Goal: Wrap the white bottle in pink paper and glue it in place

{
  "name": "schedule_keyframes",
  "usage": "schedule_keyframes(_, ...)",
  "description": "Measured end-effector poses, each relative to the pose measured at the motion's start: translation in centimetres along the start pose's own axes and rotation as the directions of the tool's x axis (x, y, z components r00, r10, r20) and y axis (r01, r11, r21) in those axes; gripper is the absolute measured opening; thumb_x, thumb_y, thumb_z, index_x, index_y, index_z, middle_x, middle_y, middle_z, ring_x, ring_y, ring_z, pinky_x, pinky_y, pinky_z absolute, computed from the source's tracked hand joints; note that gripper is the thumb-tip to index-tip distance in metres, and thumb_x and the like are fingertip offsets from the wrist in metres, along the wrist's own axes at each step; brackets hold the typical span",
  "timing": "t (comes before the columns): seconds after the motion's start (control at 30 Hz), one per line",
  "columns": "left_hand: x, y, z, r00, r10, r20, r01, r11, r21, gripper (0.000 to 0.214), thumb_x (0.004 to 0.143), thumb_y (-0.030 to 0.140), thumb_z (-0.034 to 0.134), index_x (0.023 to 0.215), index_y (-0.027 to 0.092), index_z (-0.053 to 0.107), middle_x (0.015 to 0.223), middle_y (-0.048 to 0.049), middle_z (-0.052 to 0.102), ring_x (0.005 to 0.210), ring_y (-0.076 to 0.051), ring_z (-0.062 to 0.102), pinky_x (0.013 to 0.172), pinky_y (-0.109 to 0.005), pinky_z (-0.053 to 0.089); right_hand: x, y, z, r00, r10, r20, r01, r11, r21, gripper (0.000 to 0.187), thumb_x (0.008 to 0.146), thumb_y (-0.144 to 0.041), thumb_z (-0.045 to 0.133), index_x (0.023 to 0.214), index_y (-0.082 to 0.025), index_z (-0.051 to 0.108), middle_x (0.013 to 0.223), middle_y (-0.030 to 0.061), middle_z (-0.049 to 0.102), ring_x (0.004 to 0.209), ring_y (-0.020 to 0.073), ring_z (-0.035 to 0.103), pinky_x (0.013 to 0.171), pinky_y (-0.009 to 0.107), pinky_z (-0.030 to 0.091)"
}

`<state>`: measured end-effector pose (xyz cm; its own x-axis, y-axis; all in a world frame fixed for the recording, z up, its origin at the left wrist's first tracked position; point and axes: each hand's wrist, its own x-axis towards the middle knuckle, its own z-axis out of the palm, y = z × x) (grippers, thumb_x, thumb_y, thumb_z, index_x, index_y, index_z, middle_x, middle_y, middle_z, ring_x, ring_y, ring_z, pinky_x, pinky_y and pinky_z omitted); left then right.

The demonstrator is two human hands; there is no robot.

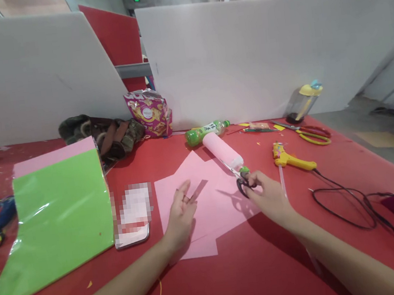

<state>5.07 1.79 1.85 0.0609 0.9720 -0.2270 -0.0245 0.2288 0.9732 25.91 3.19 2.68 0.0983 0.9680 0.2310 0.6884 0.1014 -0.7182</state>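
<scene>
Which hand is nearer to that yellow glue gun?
Right. The right hand, holding black-handled scissors, is just left of the yellow glue gun; the left hand is farther left, over the pink paper.

Black-handled scissors point(235, 173), held in the right hand point(268, 197), point far and left, their metal blades overlapping, in view, a pink-wrapped, green-capped bottle point(223, 150) lying on its side. A narrow pink strip point(199, 190) slants from the left hand point(180, 216). Below, flat pink sheets point(222, 211) overlap at odd angles.
</scene>
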Motion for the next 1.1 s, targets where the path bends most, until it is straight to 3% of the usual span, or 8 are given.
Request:
schedule_keyframes(0.13,-0.1,-0.6,-0.4,0.996,-0.043,0.072,0.048,0.997,-0.059,0.046,0.084,0.025,0.036,0.126,0.042,0.024,0.136,-0.0025,0.032,0.126,-0.025,0.026,0.083,-0.049,0.037,-1.2,-1.1,1.0,0.971,0.058,0.233,-0.141,0.923,0.358,0.021,0.065,-0.022,0.050,0.058,-0.021,0.030,0.058,-0.0052,0.040,0.054,0.0093,0.041,0.052,0.022,0.033)
schedule_keyframes(0.3,-0.1,-1.1,-0.6,0.983,0.153,0.104,-0.128,0.968,-0.215,0.054,0.079,0.016,0.042,0.128,0.030,0.026,0.131,-0.0064,0.040,0.121,-0.022,0.035,0.094,-0.042,0.033,-1.8,-1.7,1.5,0.902,0.090,0.421,-0.342,0.743,0.575,0.028,0.066,-0.030,0.057,0.061,-0.021,0.030,0.056,-0.0067,0.039,0.050,0.0077,0.039,0.050,0.023,0.032)
schedule_keyframes(0.4,-0.3,-0.9,-0.6,0.974,0.190,0.126,-0.163,0.966,-0.199,0.056,0.076,0.015,0.043,0.128,0.028,0.026,0.126,-0.0076,0.044,0.116,-0.023,0.042,0.093,-0.040,0.038,-1.7,-1.8,1.1,0.866,0.010,0.499,-0.374,0.675,0.636,0.032,0.066,-0.037,0.059,0.066,-0.022,0.031,0.057,-0.0059,0.044,0.055,0.0103,0.045,0.057,0.027,0.035)
schedule_keyframes(0.57,-0.3,0.1,-0.2,0.975,0.221,-0.021,-0.222,0.972,-0.079,0.042,0.078,0.020,0.045,0.119,0.021,0.038,0.125,-0.0090,0.043,0.112,-0.023,0.047,0.093,-0.038,0.040,-1.7,-2.0,0.6,0.820,-0.040,0.572,-0.413,0.650,0.638,0.036,0.065,-0.044,0.061,0.071,-0.022,0.034,0.064,-0.0052,0.046,0.060,0.0105,0.048,0.065,0.029,0.038)
schedule_keyframes(0.7,-0.2,0.9,0.1,0.965,0.260,-0.042,-0.262,0.962,-0.070,0.034,0.079,0.024,0.045,0.112,0.017,0.043,0.120,-0.0097,0.048,0.101,-0.022,0.056,0.089,-0.038,0.044,-2.0,-2.1,0.7,0.781,-0.057,0.621,-0.457,0.627,0.631,0.037,0.066,-0.049,0.060,0.073,-0.022,0.036,0.070,-0.0040,0.046,0.061,0.0100,0.049,0.064,0.028,0.040)
schedule_keyframes(0.83,-0.1,1.0,0.0,0.943,0.331,-0.042,-0.329,0.943,0.047,0.030,0.076,0.024,0.049,0.104,0.015,0.050,0.114,-0.0109,0.053,0.095,-0.020,0.059,0.085,-0.034,0.047,-2.2,-2.0,0.8,0.770,-0.088,0.632,-0.451,0.625,0.637,0.036,0.069,-0.052,0.055,0.075,-0.022,0.036,0.070,-0.0039,0.046,0.061,0.0101,0.050,0.064,0.028,0.042)
schedule_keyframes(1.1,0.0,0.4,-0.4,0.919,0.393,0.032,-0.388,0.885,0.259,0.032,0.077,0.024,0.044,0.107,0.016,0.051,0.112,-0.0103,0.055,0.100,-0.018,0.055,0.087,-0.033,0.045,-2.2,-1.7,1.0,0.808,-0.100,0.580,-0.381,0.663,0.645,0.031,0.074,-0.050,0.050,0.075,-0.023,0.034,0.065,-0.0058,0.044,0.061,0.0096,0.049,0.063,0.026,0.041)
